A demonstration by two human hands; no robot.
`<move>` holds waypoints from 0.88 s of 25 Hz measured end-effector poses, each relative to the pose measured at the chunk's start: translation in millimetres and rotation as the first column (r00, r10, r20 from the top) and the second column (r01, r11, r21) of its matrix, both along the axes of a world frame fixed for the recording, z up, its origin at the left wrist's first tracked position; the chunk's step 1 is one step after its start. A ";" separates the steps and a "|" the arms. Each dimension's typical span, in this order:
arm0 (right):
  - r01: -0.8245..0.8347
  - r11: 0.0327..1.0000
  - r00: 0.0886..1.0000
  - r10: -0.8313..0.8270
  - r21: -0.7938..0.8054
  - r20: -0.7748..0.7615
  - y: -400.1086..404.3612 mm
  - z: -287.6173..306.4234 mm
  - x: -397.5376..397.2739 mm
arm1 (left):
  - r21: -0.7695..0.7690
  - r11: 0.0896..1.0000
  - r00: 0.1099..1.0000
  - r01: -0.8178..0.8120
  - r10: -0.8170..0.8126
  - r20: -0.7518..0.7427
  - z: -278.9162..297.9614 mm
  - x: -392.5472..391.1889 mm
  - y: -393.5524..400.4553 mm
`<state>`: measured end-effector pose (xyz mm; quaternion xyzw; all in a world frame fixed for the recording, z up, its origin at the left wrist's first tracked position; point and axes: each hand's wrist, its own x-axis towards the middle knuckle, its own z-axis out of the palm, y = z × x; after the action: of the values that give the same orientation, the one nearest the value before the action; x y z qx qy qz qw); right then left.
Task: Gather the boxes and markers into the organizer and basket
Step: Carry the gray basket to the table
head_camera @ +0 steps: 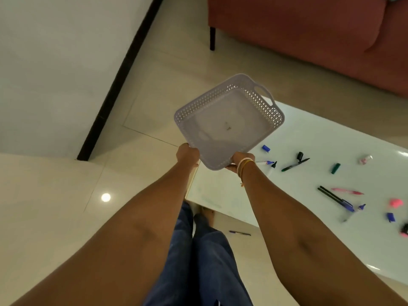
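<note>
Both yr hands, left hand (187,154) + right hand (241,161), grip near rim of empty basket (229,122), held tilted above table (320,140) edge, prob to bring it within reach of scattered markers (294,165).

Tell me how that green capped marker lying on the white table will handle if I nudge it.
The green marker looks round and slim, so it would probably roll. The table is glossy, so it may also slide. It seems light.

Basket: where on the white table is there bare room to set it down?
The lavender perforated plastic basket fits the bare white table stretch beyond the green-capped marker, toward the red sofa. Pens and caps crowd the right edge near the pink cap.
</note>
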<state>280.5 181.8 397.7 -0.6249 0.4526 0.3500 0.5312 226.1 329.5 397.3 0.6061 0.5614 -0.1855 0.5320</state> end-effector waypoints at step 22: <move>-0.659 0.639 0.701 0.713 -0.397 -0.015 89.4 14.5 -17.7 | 0.178 0.519 0.542 0.836 -0.832 -0.119 12.2 11.7 72.1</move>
<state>262.8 271.2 412.2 -0.8618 0.1995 0.3870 0.2602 237.8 401.6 409.5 0.8521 0.2243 -0.3617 0.3046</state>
